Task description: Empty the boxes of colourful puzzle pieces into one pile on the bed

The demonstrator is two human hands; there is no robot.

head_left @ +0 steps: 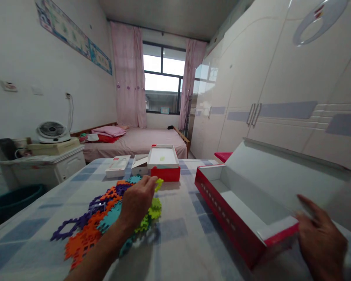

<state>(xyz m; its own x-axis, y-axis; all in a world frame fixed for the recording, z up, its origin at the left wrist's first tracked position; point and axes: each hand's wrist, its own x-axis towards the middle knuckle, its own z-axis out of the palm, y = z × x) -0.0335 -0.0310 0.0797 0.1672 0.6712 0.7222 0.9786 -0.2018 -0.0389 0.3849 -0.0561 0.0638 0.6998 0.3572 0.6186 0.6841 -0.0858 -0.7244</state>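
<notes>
My left hand (139, 201) is closed in a pinch above the far side of the pile. A small yellow-green gear-edged piece (159, 184) shows at its fingertips. Below it lie flat toothed pieces in several colours: orange (86, 234), purple (66, 229), turquoise (112, 216) and lime green (155, 208). My forearm hides part of the pile. On the right, a long red cardboard box (231, 218) with a white inside stands with its lid (280, 171) raised. My right hand (321, 238), slightly blurred, grips the box's near right end.
At the table's far side are a white flat box (117, 166), a small open box (139, 164) and a red-and-white box (165, 174). A red thing (223, 156) lies behind the long box. Beyond stand a bed (146, 140) and a wardrobe (269, 78). A checked cloth (175, 234) covers the table.
</notes>
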